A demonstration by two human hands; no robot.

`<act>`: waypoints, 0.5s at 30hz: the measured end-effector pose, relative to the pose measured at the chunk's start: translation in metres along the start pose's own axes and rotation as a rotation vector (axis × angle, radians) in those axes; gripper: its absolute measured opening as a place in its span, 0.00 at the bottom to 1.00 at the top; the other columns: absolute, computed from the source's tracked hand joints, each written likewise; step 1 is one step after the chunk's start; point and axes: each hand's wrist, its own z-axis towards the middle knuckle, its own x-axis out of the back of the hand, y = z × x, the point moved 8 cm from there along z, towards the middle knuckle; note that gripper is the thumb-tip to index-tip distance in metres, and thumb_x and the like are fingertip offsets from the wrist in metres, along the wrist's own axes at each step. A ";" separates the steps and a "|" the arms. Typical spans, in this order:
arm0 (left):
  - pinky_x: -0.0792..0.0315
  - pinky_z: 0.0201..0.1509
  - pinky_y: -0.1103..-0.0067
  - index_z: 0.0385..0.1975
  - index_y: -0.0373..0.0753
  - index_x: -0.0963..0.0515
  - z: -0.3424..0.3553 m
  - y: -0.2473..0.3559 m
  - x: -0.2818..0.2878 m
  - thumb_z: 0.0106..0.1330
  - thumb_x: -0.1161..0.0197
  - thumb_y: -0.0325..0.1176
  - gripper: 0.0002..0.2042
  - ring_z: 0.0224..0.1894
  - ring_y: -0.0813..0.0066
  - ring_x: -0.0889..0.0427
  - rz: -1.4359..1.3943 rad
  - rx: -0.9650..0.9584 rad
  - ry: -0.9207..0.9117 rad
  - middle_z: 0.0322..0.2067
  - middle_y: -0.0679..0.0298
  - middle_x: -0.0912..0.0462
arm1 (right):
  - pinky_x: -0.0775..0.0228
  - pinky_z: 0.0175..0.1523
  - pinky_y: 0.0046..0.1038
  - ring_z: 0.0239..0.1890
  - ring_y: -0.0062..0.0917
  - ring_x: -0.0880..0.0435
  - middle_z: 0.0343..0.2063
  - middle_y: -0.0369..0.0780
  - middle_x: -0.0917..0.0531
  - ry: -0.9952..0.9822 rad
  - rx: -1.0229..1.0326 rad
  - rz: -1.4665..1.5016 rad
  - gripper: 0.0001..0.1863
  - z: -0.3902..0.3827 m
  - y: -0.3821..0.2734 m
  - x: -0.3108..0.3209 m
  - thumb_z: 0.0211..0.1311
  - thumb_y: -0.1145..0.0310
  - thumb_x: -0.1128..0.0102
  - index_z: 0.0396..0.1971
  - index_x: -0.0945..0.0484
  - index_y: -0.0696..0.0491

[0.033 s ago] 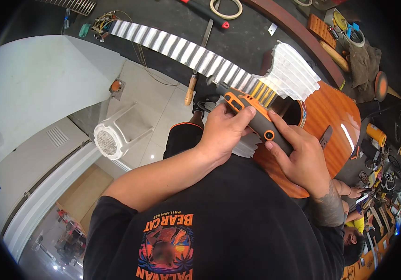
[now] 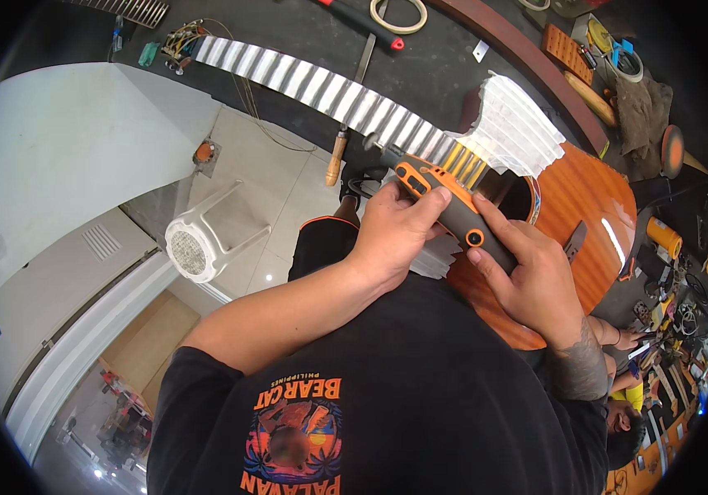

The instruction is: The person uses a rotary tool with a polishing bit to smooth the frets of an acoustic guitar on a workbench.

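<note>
Both hands grip an orange and black rotary tool, its small round tip pointing to the far left, over the guitar neck's edge. My left hand closes around the tool's front half, thumb on its upper side. At the rear end, my right hand holds it between thumb and fingers. Beneath lies an acoustic guitar with a glossy orange-brown top. Pale tape strips cover its fretboard between the frets; a few bare yellowish strips show near the soundhole. White tape covers part of the body.
A wooden-handled file lies at the dark bench's edge, near loose strings by the headstock. Tape roll, brown curved rim and rags sit farther back. A white stool stands left; another person's arm shows at right.
</note>
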 end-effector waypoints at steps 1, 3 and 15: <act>0.18 0.59 0.68 0.59 0.32 0.29 0.000 0.000 0.000 0.75 0.36 0.33 0.19 0.55 0.68 0.17 -0.013 -0.014 -0.004 0.53 0.56 0.19 | 0.22 0.39 0.41 0.31 0.42 0.15 0.28 0.46 0.18 -0.001 -0.008 -0.006 0.31 0.000 0.000 0.000 0.67 0.58 0.31 0.70 0.24 0.41; 0.18 0.59 0.68 0.59 0.32 0.29 0.002 -0.001 0.001 0.75 0.36 0.33 0.19 0.55 0.68 0.17 -0.014 -0.015 -0.005 0.53 0.56 0.19 | 0.22 0.39 0.41 0.31 0.43 0.15 0.28 0.46 0.18 0.006 0.001 -0.004 0.31 0.000 0.000 0.000 0.67 0.58 0.31 0.70 0.24 0.41; 0.18 0.58 0.67 0.58 0.32 0.29 0.006 -0.002 0.000 0.75 0.35 0.34 0.19 0.54 0.67 0.16 0.001 -0.036 -0.004 0.52 0.56 0.19 | 0.22 0.39 0.42 0.32 0.45 0.14 0.29 0.48 0.16 0.004 -0.007 0.006 0.31 0.003 0.004 0.001 0.67 0.57 0.31 0.70 0.24 0.41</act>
